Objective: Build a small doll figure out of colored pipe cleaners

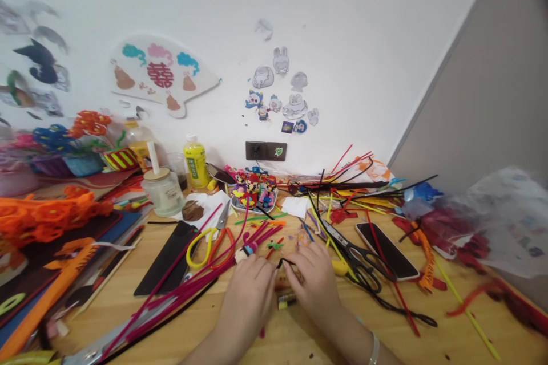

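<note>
A short black pipe cleaner (281,263) is pinched between my two hands over the wooden table. My left hand (250,288) is closed, its fingertips at the left end of the piece. On the other end, my right hand (313,276) is also closed, thumb and index finger together. A small decorated figure (247,248) with white and dark parts lies just beyond my left hand. Magenta pipe cleaners (184,293) run in a bundle beside that hand. Under my right hand a small cylinder (286,300) is partly visible; its kind is unclear.
Scissors with yellow and orange handles (209,248) and black scissors (357,259) flank my hands. A white-edged phone (387,251) lies right, a black slab (165,259) left. Behind stand a glass jar (162,194), a yellow bottle (196,162) and a tray (234,205) of colourful figures.
</note>
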The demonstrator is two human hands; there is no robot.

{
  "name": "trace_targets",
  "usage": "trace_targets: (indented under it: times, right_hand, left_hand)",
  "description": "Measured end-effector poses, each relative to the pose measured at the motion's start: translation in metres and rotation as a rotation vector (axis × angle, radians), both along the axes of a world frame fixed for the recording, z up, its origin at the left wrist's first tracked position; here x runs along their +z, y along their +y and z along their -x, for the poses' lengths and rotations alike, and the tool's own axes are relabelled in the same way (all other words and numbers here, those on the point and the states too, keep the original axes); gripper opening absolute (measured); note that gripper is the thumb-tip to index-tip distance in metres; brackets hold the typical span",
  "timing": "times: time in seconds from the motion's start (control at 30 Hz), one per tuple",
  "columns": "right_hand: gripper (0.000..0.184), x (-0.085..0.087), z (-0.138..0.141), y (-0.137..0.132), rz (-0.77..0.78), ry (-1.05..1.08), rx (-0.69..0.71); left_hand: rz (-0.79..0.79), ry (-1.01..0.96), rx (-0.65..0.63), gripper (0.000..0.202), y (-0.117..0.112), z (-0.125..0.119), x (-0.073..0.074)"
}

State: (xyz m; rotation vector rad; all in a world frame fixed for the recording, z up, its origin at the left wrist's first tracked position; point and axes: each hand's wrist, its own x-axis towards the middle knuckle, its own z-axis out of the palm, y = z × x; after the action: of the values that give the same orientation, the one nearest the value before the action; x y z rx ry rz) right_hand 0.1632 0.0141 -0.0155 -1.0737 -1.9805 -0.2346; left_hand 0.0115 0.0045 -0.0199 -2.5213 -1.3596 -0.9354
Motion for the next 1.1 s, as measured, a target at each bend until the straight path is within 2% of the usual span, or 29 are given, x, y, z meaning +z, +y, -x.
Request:
trace_targets:
  times: [0.13,0.2,0.27,0.33,0.4,0.47,0.6,0.77,0.93,1.03,1.1]
  right_hand:
    - [0.013,0.011,-0.009,0.006,0.021,0.022,0.009]
    - [0.016,0.018,-0.024,0.011,0.001,0.061,-0.089]
    - [0.019,0.022,-0.045,0.015,0.060,0.064,-0.264]
    - [0.020,0.020,-0.068,0.018,0.285,-0.060,-0.455]
    - [0.020,0.014,-0.090,0.017,0.598,-0.216,-0.581]
    - [0.018,0.006,-0.106,0.015,0.691,-0.247,-0.592]
    - [0.028,-0.002,-0.122,0.013,0.761,-0.273,-0.558]
    - [0.028,0.007,-0.129,0.018,0.803,-0.314,-0.543]
    - [0.043,0.014,-0.137,0.024,0.824,-0.338,-0.559]
    - [0.053,0.016,-0.139,0.027,0.867,-0.454,-0.561]
    - [0.047,0.018,-0.137,0.028,0.889,-0.543,-0.579]
  left_hand:
    - [0.058,-0.071,0.065,0.025,0.005,0.004,-0.002]
    - [0.103,-0.120,0.111,0.026,0.007,0.007,-0.003]
    - [0.154,-0.187,0.140,0.027,0.010,0.010,-0.003]
    - [0.191,-0.252,0.152,0.027,0.013,0.012,-0.003]
    - [0.223,-0.311,0.161,0.028,0.015,0.014,-0.002]
    - [0.263,-0.364,0.171,0.029,0.015,0.014,-0.001]
    - [0.342,-0.506,0.164,0.028,0.015,0.014,0.003]
    - [0.468,-0.803,0.119,0.023,0.016,0.013,0.004]
    - [0.521,-0.966,0.077,0.027,0.020,0.014,0.000]
    - [0.578,-1.094,0.027,0.030,0.025,0.016,-0.001]
    - [0.635,-1.182,-0.022,0.031,0.027,0.017,0.001]
